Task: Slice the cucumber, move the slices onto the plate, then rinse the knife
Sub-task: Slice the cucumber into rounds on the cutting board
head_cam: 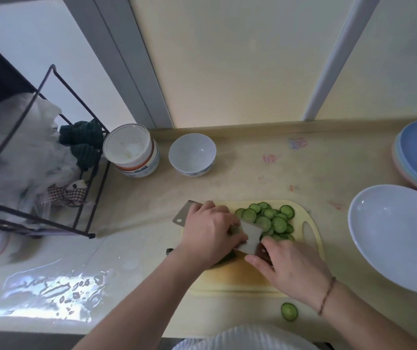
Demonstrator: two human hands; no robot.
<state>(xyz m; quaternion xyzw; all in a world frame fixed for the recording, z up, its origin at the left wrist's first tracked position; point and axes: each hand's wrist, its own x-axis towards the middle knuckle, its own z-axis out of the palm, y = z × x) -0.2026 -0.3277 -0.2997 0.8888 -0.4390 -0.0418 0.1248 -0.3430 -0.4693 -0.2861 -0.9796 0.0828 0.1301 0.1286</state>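
The left hand (208,229) is pressing curled fingers over the cucumber (227,258) stub on the cutting board (240,276), beside the knife (249,237) that the right hand (291,269) is gripping. Slices (268,218) are piling up beyond the blade; slicing looks nearly finished. The plate (394,238) is still waiting, rinsing too. No writing is legible.

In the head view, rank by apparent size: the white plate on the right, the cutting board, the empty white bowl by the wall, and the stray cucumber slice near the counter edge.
1. White plate, cut off by the frame edge.
2. Cutting board, close to the plate and partly hidden by the hands, so that order is unsure.
3. White bowl.
4. Stray cucumber slice, clearly the smallest.
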